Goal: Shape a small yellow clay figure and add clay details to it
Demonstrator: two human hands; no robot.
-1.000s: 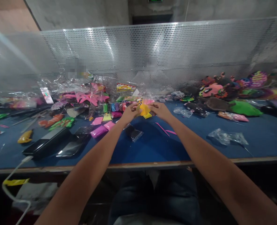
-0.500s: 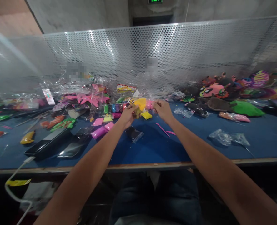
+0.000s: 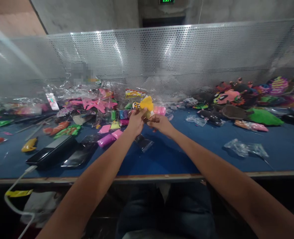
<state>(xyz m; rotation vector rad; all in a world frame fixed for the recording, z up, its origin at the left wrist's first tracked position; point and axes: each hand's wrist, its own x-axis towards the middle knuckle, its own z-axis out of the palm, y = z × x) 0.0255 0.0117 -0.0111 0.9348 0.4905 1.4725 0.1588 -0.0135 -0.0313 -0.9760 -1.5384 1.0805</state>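
Observation:
My left hand (image 3: 136, 122) holds up a small yellow clay figure (image 3: 146, 104) with eyes on its left side, above the blue table (image 3: 177, 156). My right hand (image 3: 159, 122) is close beside it, fingers pinched at the figure's lower edge. Both forearms reach forward from the near table edge. Just behind the hands lie small packets of coloured clay (image 3: 119, 115) in green, blue and purple, and pink clay packets (image 3: 106, 139) lie to the left.
A black phone and case (image 3: 52, 153) with a white cable (image 3: 15, 186) lie at the near left. Finished clay figures (image 3: 234, 106) crowd the back right. Clear plastic bags (image 3: 244, 148) lie at the right; a perforated metal screen (image 3: 177, 56) backs the table.
My left hand lifted the yellow figure higher. My right hand moved left, in under the figure. The yellow piece that lay on the table near the hands is no longer visible.

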